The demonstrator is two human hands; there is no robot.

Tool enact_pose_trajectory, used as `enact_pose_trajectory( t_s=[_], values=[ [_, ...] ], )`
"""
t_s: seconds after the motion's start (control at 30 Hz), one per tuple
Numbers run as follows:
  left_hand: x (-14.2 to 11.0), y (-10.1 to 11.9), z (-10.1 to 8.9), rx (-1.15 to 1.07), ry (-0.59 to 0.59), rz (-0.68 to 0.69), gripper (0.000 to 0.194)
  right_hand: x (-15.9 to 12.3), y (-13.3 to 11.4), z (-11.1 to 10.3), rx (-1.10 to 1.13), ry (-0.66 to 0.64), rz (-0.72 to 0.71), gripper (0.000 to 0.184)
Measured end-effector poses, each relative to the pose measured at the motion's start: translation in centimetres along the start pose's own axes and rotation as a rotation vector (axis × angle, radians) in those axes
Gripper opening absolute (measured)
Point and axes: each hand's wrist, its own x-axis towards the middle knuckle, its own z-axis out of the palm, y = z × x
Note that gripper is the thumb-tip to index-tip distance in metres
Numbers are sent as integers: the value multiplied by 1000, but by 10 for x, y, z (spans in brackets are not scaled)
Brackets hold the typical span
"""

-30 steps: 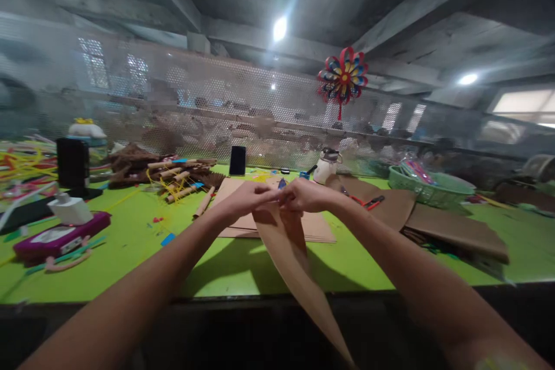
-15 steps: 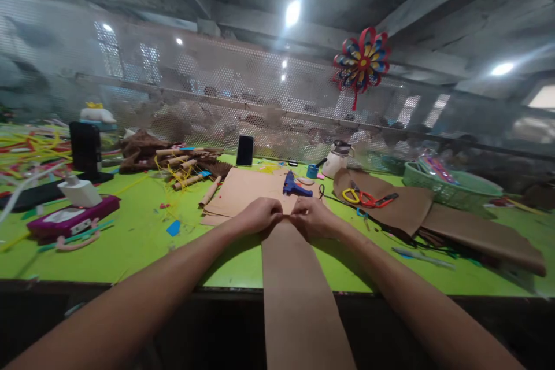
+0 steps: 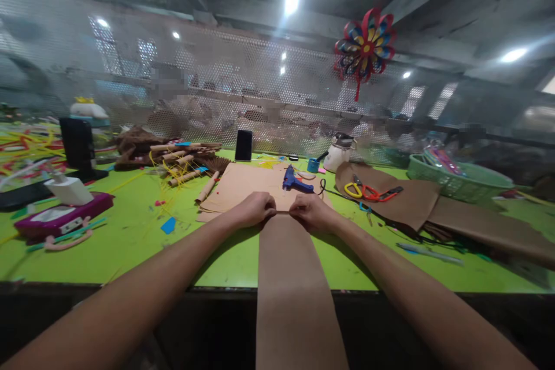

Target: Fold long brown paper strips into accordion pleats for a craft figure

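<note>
A long strip of brown paper (image 3: 292,283) runs from my hands over the table's front edge and down out of view. Its far end shows a narrow fold between my fingers. My left hand (image 3: 255,208) pinches the left corner of that end, fingers closed. At the right corner, my right hand (image 3: 313,211) pinches the paper in the same way. Just beyond the hands, a blue glue gun (image 3: 297,180) lies on a stack of flat brown paper sheets (image 3: 236,185). The fingertips are partly hidden behind the knuckles.
Scissors with yellow and orange handles (image 3: 368,191) lie on folded brown paper (image 3: 416,208) at right, before a green basket (image 3: 463,182). Rolled paper tubes (image 3: 184,176) are heaped at left. A phone (image 3: 243,145) and a white jug (image 3: 338,153) stand at the back.
My hands came down from above the sheets toward the table's front, still gripping the paper. The strip turned from twisted to flat, facing me. In the last half second the hands moved slightly apart.
</note>
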Motion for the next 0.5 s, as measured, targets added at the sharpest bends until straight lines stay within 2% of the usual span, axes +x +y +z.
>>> enact_pose_trajectory(
  t_s=[0.2, 0.5],
  values=[
    [1, -1, 2, 2, 12, 35, 16, 2, -3, -2, 30, -39, 9, 13],
    [-7, -6, -3, 70, 2, 106, 13, -3, -4, -9, -157, -84, -66, 12]
  ],
)
